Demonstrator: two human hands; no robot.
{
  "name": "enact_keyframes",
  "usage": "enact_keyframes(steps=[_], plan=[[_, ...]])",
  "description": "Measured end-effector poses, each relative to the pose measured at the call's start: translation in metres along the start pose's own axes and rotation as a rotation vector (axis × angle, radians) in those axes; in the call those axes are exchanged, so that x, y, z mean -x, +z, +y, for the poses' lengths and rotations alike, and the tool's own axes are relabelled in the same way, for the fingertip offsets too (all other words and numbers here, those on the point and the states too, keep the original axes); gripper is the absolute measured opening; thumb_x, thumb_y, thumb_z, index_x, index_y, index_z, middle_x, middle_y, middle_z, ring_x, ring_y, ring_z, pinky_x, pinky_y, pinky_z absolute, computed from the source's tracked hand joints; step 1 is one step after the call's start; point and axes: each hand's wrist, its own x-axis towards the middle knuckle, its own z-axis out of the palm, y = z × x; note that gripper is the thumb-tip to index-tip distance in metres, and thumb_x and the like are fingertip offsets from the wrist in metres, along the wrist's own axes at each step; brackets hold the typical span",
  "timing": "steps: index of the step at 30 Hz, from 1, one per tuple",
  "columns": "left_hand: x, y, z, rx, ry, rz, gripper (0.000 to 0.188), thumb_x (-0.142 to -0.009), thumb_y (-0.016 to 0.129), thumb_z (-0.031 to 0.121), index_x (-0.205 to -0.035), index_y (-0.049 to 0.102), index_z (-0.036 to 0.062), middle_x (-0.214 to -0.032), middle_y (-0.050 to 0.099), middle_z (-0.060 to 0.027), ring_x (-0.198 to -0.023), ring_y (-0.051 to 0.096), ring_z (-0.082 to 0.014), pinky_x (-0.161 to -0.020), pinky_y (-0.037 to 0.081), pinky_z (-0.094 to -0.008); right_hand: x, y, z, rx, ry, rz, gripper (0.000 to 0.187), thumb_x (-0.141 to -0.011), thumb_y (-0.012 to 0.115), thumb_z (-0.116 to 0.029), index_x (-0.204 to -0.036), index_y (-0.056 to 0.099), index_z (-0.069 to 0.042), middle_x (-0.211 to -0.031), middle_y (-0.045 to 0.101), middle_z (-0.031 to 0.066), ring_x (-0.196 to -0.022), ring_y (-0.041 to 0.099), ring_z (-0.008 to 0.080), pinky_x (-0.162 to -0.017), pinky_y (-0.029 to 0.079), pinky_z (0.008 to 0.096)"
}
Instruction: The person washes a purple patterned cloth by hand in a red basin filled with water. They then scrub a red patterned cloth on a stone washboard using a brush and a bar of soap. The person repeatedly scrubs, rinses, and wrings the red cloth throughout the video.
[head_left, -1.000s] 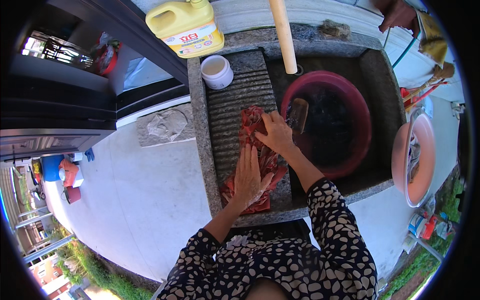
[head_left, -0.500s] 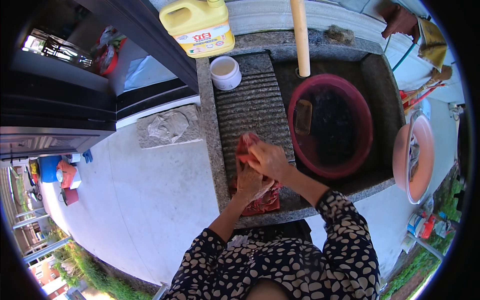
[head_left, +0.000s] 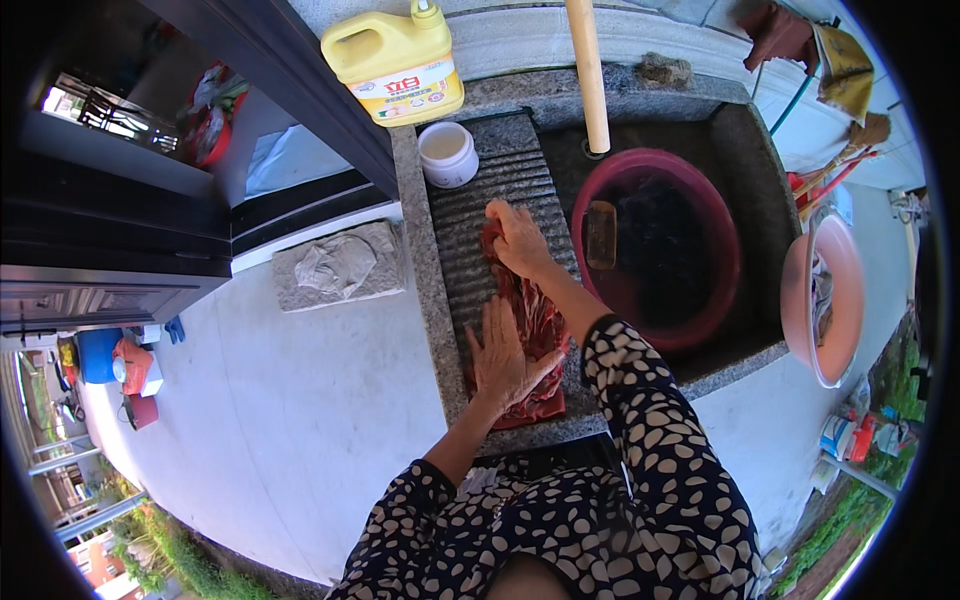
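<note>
A wet red cloth (head_left: 538, 325) lies stretched along the ribbed stone washboard (head_left: 455, 255) of the sink. My left hand (head_left: 498, 352) presses on its near part, palm down, with the fingers straight and slightly spread. Farther up the board, my right hand (head_left: 522, 242) is closed around the cloth's far end. Part of the fabric is hidden under both hands and my right forearm. At the board's far left corner stands a white jar (head_left: 448, 155), its top uncovered.
Right of the board, a dark red basin (head_left: 733, 265) of dark water sits in the stone sink (head_left: 775, 165); a brownish block (head_left: 602, 236) shows at its left side. A wooden pole (head_left: 588, 80) reaches in. A yellow jug (head_left: 392, 65) and pink tub (head_left: 848, 290) stand nearby.
My right hand has moved away from my left, up the washboard, drawing the bunched cloth out lengthwise. My left hand stays low on the cloth, its fingers now flatter.
</note>
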Motion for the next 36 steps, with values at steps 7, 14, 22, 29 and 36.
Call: enact_keyframes(steps=[7,14,22,29,36], plan=[[-0.007,-0.015,-0.002,-0.367,-0.081,-0.344,0.098,-0.088,0.05,0.062,-0.152,0.01,-0.0003,-0.159,0.005,-0.0199,-0.148,0.0,-0.0329,-0.11,0.001,-0.0698,0.104,-0.036,-0.049,-0.116,-0.292,-0.085,0.018,-0.081,0.065,-0.017,-0.093,0.058,-0.006,-0.081,0.054,0.0127,-0.085,0.057,0.0321,-0.07,0.047,0.0458],[-0.013,0.012,-0.013,-0.177,0.011,-0.016,0.094,-0.089,0.052,0.058,-0.152,0.01,0.0014,-0.158,0.009,-0.0198,-0.147,0.007,-0.035,-0.109,0.004,-0.0709,0.007,0.016,-0.022,0.322,-0.191,0.082,0.014,-0.08,0.065,-0.021,-0.086,0.059,-0.009,-0.094,0.055,0.0106,-0.094,0.055,0.0292,-0.068,0.047,0.0479],[-0.007,0.007,-0.031,-0.207,-0.125,-0.054,0.107,-0.083,0.054,0.066,-0.153,0.004,0.0017,-0.158,-0.005,-0.0235,-0.146,-0.009,-0.0423,-0.11,0.003,-0.0674,0.101,-0.066,-0.055,-0.125,-0.338,-0.305,0.02,-0.081,0.067,-0.025,-0.089,0.061,-0.007,-0.093,0.053,0.0135,-0.087,0.057,0.0314,-0.07,0.049,0.044],[-0.018,0.0,-0.008,-0.274,-0.123,-0.237,0.105,-0.084,0.05,0.07,-0.152,0.008,0.0017,-0.158,-0.002,-0.0235,-0.146,-0.005,-0.0432,-0.111,0.002,-0.0668,0.041,0.008,-0.024,0.24,-0.096,-0.057,0.021,-0.087,0.062,-0.028,-0.08,0.06,-0.008,-0.074,0.057,0.0088,-0.077,0.062,0.0269,-0.064,0.05,0.0411],[-0.018,-0.041,-0.003,-0.365,-0.016,-0.329,0.1,-0.088,0.041,0.071,-0.152,0.009,0.0005,-0.159,-0.003,-0.0218,-0.147,-0.005,-0.0394,-0.113,0.003,-0.063,0.04,-0.016,-0.037,0.275,0.193,0.007,0.025,-0.083,0.067,-0.034,-0.099,0.067,-0.015,-0.102,0.05,0.011,-0.1,0.049,0.0294,-0.083,0.036,0.0477]])
